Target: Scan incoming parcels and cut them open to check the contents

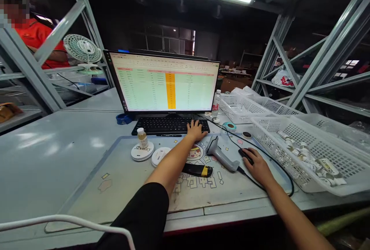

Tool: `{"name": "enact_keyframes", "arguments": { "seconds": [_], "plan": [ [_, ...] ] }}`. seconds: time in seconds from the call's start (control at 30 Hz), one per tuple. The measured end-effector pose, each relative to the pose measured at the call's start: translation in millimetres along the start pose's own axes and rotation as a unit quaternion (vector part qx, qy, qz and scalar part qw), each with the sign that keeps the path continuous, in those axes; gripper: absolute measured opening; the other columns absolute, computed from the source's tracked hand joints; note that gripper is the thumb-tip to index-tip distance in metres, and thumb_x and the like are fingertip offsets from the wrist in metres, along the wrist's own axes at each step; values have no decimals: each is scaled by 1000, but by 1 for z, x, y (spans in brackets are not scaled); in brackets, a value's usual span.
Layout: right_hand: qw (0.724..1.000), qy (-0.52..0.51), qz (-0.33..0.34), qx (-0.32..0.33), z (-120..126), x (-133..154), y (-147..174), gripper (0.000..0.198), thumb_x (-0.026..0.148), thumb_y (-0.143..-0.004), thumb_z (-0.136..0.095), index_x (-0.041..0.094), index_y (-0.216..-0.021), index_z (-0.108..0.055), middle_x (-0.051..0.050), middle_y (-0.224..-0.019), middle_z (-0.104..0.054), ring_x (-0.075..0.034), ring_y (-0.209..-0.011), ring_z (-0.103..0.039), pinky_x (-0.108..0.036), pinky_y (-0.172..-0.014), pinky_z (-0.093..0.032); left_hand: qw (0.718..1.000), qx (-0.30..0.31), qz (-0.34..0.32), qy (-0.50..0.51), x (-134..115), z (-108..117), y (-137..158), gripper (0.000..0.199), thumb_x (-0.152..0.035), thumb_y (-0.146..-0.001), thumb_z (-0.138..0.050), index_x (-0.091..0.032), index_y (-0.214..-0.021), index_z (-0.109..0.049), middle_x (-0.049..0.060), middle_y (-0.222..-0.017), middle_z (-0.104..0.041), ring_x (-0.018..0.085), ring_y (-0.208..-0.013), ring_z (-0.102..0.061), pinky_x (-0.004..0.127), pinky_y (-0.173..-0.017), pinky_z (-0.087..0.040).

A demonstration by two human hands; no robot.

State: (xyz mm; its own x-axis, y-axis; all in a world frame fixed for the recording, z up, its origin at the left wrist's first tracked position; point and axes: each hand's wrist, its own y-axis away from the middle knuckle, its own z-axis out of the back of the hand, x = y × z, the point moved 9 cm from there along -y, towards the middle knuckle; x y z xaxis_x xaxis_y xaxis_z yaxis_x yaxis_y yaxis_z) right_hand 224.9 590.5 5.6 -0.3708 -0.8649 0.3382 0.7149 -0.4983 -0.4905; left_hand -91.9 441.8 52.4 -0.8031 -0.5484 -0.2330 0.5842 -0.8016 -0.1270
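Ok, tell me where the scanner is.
In the head view, the scanner lies right of centre on the mat, between the black cutter and the mouse under the right hand.

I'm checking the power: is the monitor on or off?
On: the monitor behind the keyboard is lit, showing table rows and an orange column.

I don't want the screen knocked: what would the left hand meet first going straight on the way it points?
Past the keyboard at its fingers, the left hand would probably meet the monitor near its lower edge, though depth is unclear.
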Motion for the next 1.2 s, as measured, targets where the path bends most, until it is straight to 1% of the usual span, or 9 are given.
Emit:
{"name": "enact_keyframes", "arguments": {
  "seconds": [0.17, 0.37, 0.47, 0.57, 0.7, 0.8, 0.9, 0.97, 1.2],
  "plan": [
    [999, -1, 39, 1, -5, -2, 1, 54, 56, -103, -46, 26, -140, -71, -13, -147, -62, -33, -126, -67, -53, -109, -57, 997, -54, -49, 16, 1, 38, 31, 55, -50, -102, -62, -16, -145, -62, 19, -171, -38, 43, -161, -27, 63, -129, -25],
    [997, -15, 75, -3, -8, -6, 2, 51, 57, -103, -50, 29, -139, -72, -11, -145, -64, -31, -123, -70, -50, -109, -58, 979, -151, -131, 41, 24, 104, 127, 34, -41, -103, -63, -20, -129, -71, 12, -154, -59, 30, -148, -48, 49, -124, -38],
    [996, -17, 87, -3, -8, -5, 2, 51, 58, -103, -50, 29, -139, -73, -11, -144, -65, -31, -122, -71, -49, -109, -58, 947, -265, -153, 92, 55, 143, 182, 25, -37, -105, -56, -21, -115, -73, 12, -133, -71, 26, -130, -62, 45, -115, -47],
    [995, -18, 95, 3, -9, -4, 2, 51, 58, -103, -50, 28, -138, -73, -11, -144, -65, -31, -122, -70, -49, -108, -59, 907, -378, -78, 166, 117, 168, 223, 27, -42, -103, -53, -22, -102, -72, 10, -114, -75, 25, -115, -68, 42, -107, -52],
    [995, -18, 95, 9, -9, -5, 2, 52, 58, -103, -50, 28, -140, -71, -11, -145, -64, -32, -125, -69, -49, -109, -57, 890, -396, 89, 209, 204, 157, 240, 43, -50, -105, -39, -18, -118, -65, 15, -124, -72, 27, -116, -68, 44, -103, -55],
    [996, -11, 83, 13, -9, -4, 2, 55, 58, -103, -49, 27, -144, -69, -12, -146, -64, -32, -125, -69, -49, -109, -57, 912, -320, 125, 223, 235, 129, 229, 57, -56, -95, -55, -18, -138, -58, 16, -141, -67, 30, -126, -66, 44, -104, -55],
    [997, -12, 73, 20, -8, 0, 2, 58, 57, -103, -48, 24, -147, -65, -13, -147, -63, -33, -126, -69, -51, -110, -56, 943, -216, 135, 213, 243, 98, 214, 83, -61, -71, -79, -18, -140, -60, 18, -147, -65, 40, -137, -59, 51, -113, -49],
    [997, -14, 66, 21, -6, 4, 2, 59, 56, -103, -48, 21, -149, -62, -15, -148, -62, -33, -128, -68, -51, -112, -55, 956, -161, 142, 198, 244, 82, 207, 87, -63, -62, -85, -17, -133, -65, 20, -145, -66, 45, -138, -58, 54, -114, -46],
    [998, -16, 63, 20, 2, 17, 0, 53, 53, -101, -49, 18, -138, -64, -18, -145, -65, -34, -132, -65, -53, -115, -52, 973, -71, 139, 169, 245, 58, 195, 64, -71, -79, -61, -18, -114, -71, 20, -126, -76, 43, -120, -69, 48, -100, -52]
  ]
}}
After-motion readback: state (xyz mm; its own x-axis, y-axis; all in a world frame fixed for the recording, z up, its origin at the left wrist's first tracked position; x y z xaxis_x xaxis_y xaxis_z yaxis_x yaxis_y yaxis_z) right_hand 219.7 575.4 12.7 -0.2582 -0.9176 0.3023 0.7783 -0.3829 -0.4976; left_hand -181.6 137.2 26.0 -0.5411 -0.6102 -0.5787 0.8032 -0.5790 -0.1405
